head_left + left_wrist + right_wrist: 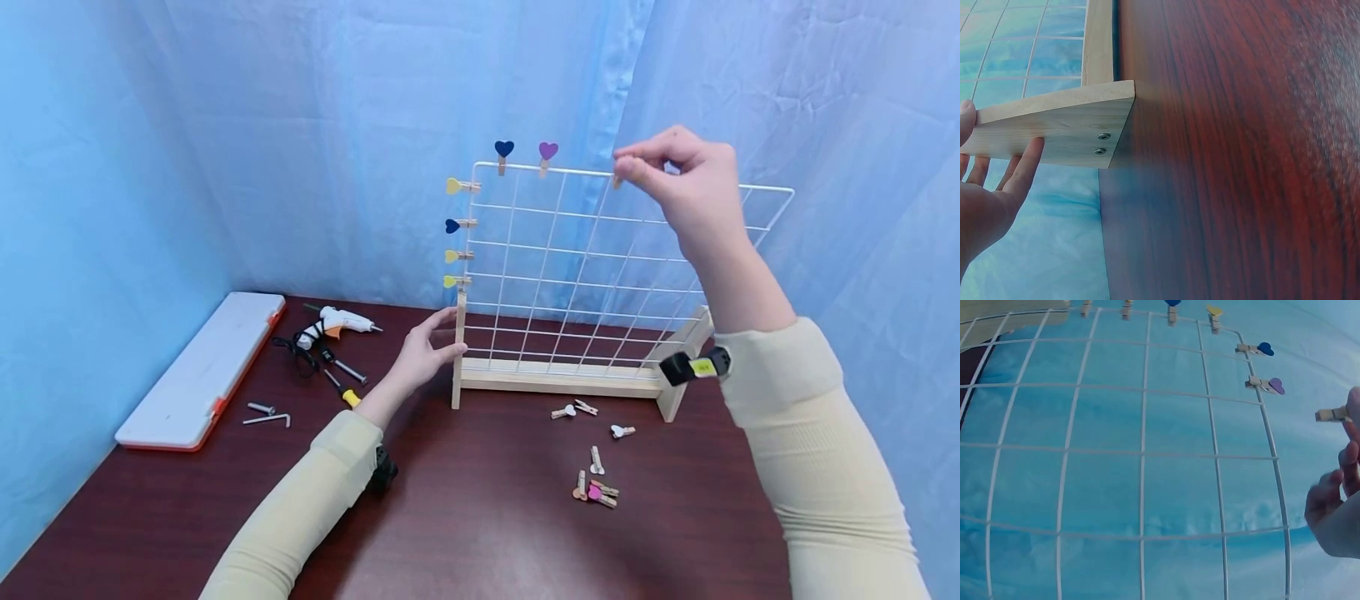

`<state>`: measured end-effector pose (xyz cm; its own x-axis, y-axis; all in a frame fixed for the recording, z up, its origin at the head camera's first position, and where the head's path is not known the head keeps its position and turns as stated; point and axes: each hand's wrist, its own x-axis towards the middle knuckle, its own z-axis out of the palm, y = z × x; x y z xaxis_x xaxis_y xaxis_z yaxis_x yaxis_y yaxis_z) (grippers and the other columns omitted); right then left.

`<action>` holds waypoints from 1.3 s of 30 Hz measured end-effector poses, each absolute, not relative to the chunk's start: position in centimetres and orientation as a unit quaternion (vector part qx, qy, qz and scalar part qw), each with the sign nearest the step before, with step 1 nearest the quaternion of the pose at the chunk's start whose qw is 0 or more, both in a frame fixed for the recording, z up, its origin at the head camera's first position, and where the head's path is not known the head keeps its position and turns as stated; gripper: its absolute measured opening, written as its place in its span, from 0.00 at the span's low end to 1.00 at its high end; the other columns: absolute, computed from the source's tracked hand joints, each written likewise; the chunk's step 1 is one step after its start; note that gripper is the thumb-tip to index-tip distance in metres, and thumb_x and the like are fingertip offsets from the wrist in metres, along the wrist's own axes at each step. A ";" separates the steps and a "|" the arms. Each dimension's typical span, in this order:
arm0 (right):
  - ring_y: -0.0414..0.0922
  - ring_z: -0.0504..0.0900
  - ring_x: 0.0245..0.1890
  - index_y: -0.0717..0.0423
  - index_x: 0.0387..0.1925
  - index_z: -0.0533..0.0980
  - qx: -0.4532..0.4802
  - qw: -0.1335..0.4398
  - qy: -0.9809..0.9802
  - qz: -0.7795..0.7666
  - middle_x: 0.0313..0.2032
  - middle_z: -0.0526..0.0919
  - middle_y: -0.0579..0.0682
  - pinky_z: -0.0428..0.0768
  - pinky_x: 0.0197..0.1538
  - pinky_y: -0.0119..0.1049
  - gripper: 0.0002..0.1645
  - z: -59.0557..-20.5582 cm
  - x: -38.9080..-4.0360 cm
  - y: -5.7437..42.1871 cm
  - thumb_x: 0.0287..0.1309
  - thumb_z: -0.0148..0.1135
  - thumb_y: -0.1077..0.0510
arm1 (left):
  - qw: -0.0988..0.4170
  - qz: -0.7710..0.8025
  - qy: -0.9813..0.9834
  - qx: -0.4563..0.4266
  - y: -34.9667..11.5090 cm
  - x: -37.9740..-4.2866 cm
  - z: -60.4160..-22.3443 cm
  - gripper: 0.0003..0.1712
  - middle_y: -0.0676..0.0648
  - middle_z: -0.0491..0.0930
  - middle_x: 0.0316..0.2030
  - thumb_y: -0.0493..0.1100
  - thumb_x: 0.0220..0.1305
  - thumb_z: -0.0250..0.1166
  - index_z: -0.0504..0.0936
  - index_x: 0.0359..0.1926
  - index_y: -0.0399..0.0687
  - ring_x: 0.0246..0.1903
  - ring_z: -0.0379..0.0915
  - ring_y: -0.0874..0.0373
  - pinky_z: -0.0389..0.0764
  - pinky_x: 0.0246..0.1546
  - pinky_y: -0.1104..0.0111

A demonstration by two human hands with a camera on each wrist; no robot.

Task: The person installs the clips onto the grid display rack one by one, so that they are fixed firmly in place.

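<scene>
A white wire grid [570, 250] stands upright in a wooden stand [555, 381]. Small heart-topped clothespins sit along its left side and top, among them a yellow one [454, 186], a navy one [503, 153] and a purple one [548, 154]. My right hand [693, 179] pinches another small wooden clothespin [1332, 415] by the top wire; in the right wrist view it shows apart from the grid, its heart hidden by the fingers. My left hand [423, 354] holds the stand's left upright [1054, 122], thumb at its front edge and fingers at its side and back.
Loose clothespins, including a white-hearted one [621, 431] and a pink-hearted one [600, 495], lie before the stand. At left are a glue gun [341, 320], a yellow-handled screwdriver [347, 394], a hex key [270, 418], a bolt [262, 408] and a white case [198, 375]. Blue curtains hang behind.
</scene>
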<state>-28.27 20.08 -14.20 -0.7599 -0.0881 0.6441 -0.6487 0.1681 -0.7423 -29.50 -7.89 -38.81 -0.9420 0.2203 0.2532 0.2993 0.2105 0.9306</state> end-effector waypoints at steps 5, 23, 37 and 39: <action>0.40 0.68 0.28 0.61 0.29 0.83 0.195 0.237 -0.738 0.601 0.23 0.77 0.46 0.64 0.26 0.30 0.13 -13.4 -30.2 18.9 0.38 0.71 0.58 | 0.030 -0.604 -0.779 -0.163 -7.9 -29.5 -38.8 0.34 0.42 0.66 0.59 0.36 0.53 0.64 0.64 0.62 0.46 0.53 0.68 0.47 0.81 0.38 0.65; 0.36 0.59 0.26 0.47 0.40 0.81 0.152 0.268 -0.867 0.393 0.22 0.64 0.43 0.58 0.27 0.32 0.23 -13.8 -31.8 19.2 0.41 0.65 0.41 | 0.028 -0.612 -0.773 -0.163 -7.9 -29.5 -38.8 0.34 0.41 0.65 0.59 0.36 0.53 0.65 0.64 0.62 0.45 0.53 0.68 0.46 0.81 0.38 0.65; 0.35 0.62 0.25 0.46 0.40 0.81 0.311 0.261 -0.870 0.278 0.24 0.70 0.40 0.61 0.23 0.26 0.20 -25.9 -27.8 22.7 0.38 0.72 0.53 | 0.023 -0.600 -0.784 -0.158 -8.0 -29.0 -38.6 0.34 0.42 0.65 0.59 0.38 0.54 0.64 0.63 0.62 0.47 0.54 0.67 0.47 0.81 0.38 0.64; 0.36 0.66 0.27 0.45 0.40 0.81 0.333 0.235 -0.876 0.259 0.27 0.73 0.38 0.65 0.25 0.26 0.21 -29.0 -27.9 23.3 0.38 0.71 0.51 | 0.024 -0.604 -0.781 -0.159 -8.1 -29.2 -38.8 0.34 0.42 0.65 0.59 0.37 0.53 0.64 0.63 0.62 0.46 0.54 0.67 0.46 0.81 0.38 0.64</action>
<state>-27.90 23.28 -28.98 -0.6678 -0.4620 0.5837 -0.7050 0.6442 -0.2967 -29.20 -8.11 -38.76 -0.9482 0.2190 0.2304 0.2780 0.2200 0.9350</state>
